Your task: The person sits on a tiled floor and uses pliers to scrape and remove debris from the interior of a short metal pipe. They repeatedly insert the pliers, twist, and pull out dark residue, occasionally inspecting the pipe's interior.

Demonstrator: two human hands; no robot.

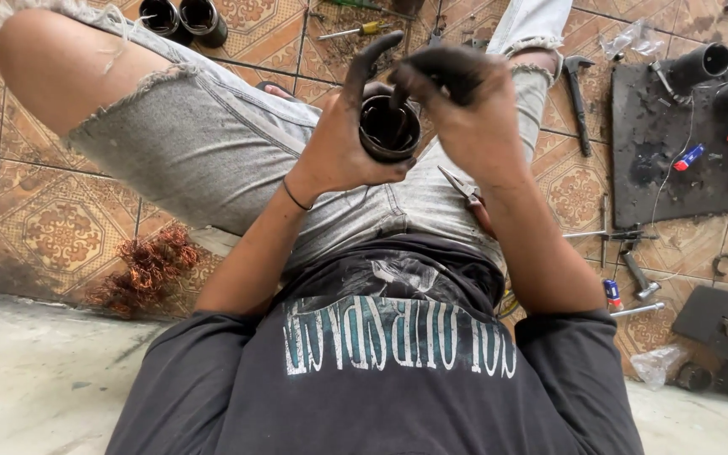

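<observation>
I sit on a tiled floor and look down at my lap. My left hand (343, 143), black with grease, grips a dark round metal cylinder (389, 128) from the side, open end facing up. My right hand (465, 101), also greasy, is over the cylinder with its fingers reaching down into the opening. A pair of pliers (465, 192) with reddish handles lies on my lap just below the right wrist.
A tangle of copper wire (149, 268) lies on the floor at left. Two dark cylinders (183, 18) stand at the top. A hammer (579, 97), a screwdriver (351, 32), a black mat (684, 152) with parts, and loose tools (629, 270) lie at right.
</observation>
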